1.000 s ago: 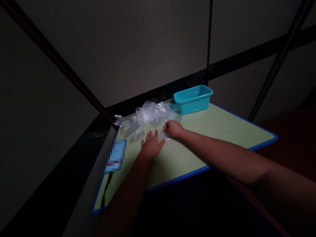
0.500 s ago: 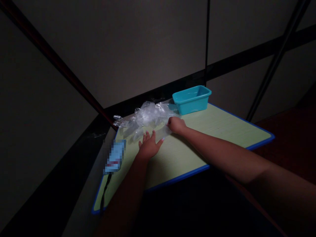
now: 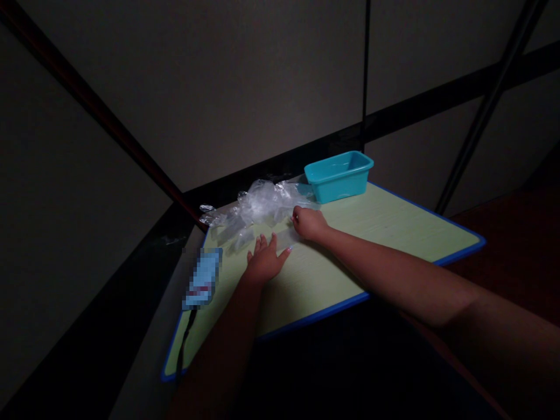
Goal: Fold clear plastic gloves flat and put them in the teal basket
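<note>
A crumpled heap of thin clear plastic (image 3: 262,201), which looks like bags, lies at the back of the small table. In front of it a flat clear plastic bag (image 3: 285,238) is spread on the tabletop between my hands. My left hand (image 3: 265,261) rests open, fingers spread, with the fingertips at the bag's left part. My right hand (image 3: 310,224) is closed in a pinch at the bag's right end. Its grip partly hides that end, and the bag's exact outline is hard to see in the dim light.
A turquoise plastic bin (image 3: 341,185) stands at the back, right of the heap. The pale green table (image 3: 394,227) has a blue rim. On the left lies a light blue pixelated item (image 3: 203,280) with a black strap (image 3: 186,338). A panelled wall (image 3: 262,93) rises behind.
My right hand has shifted slightly left and its fingers have turned a little. My left hand stays almost in place, and the heap and bin have not moved.
</note>
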Demonstrator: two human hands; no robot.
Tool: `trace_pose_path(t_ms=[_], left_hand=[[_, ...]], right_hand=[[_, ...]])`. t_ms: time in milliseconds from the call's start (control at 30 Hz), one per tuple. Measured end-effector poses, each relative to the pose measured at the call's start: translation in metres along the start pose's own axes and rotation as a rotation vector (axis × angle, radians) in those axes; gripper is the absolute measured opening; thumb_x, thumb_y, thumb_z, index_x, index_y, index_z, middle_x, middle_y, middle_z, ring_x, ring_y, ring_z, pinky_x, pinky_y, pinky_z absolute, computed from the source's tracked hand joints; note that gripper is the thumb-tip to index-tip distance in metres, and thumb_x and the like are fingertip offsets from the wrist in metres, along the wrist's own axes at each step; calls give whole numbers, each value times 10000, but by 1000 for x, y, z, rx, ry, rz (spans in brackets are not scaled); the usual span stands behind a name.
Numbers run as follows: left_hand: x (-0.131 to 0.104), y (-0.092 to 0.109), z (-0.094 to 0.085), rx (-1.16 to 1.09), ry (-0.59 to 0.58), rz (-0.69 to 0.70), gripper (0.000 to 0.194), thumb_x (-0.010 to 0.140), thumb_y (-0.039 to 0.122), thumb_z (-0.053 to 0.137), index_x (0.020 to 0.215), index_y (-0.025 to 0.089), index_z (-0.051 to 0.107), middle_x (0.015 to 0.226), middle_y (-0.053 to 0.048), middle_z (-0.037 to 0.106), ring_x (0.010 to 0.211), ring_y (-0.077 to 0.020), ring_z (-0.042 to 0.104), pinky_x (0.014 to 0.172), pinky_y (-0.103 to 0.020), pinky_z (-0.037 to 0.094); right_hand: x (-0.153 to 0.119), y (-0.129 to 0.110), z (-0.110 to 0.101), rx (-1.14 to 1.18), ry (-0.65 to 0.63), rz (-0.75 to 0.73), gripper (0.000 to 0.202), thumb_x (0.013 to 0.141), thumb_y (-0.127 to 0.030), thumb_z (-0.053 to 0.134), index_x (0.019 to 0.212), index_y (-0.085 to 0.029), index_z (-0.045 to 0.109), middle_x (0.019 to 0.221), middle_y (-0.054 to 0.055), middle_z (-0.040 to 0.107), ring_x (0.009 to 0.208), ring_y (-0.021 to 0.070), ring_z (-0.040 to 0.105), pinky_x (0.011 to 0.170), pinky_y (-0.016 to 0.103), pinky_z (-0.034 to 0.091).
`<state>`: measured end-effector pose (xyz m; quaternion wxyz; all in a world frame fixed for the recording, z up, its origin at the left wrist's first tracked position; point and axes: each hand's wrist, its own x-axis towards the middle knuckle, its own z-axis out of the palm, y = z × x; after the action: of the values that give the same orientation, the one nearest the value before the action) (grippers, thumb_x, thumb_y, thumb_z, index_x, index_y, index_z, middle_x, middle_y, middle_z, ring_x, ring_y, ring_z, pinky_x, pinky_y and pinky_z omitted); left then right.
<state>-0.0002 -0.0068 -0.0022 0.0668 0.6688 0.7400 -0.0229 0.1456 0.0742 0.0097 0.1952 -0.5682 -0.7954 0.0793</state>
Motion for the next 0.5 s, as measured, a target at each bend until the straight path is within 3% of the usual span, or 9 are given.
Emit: trace_pose_path(t_ms=[133,233,367,500], left_hand=[[0,0,1,-1,4,5,760,849,647,224,1463,210,123,1521,-167,45,1396,-294,13,1052,-561,175],[0,1,1,-9,-17,14,754,857,634,203,1464,196,118,1521,-172,31,1398,-278,-4,1055,-567,155],[0,2,1,-3,-15,-14,786,857,629,177,1467,146,69,1519,-172,32,1398,-277,-12,1053,-586,142],[0,5,1,-34,25,-41,750,876,593,130,1468,140,49,1522,-152,31,1400,-254,-24,1058,-588,128]], right_hand=[[-5,-2,-1,6,28,-186,320,904,-277,354,1109,-159,570,1160,150,590,1109,270,497,886,397,383],[-9,-1,3,21,-18,-306,407,933,-311,295,1275,-188,479,1357,125,463,1257,261,376,1006,493,278],[-10,3,8,-62,-261,-347,505,940,-342,276,1428,-214,278,1513,75,192,1385,250,140,1064,579,108],[-9,4,7,-106,-442,-342,548,933,-352,280,1457,-223,186,1523,65,118,1392,249,98,1063,598,69]])
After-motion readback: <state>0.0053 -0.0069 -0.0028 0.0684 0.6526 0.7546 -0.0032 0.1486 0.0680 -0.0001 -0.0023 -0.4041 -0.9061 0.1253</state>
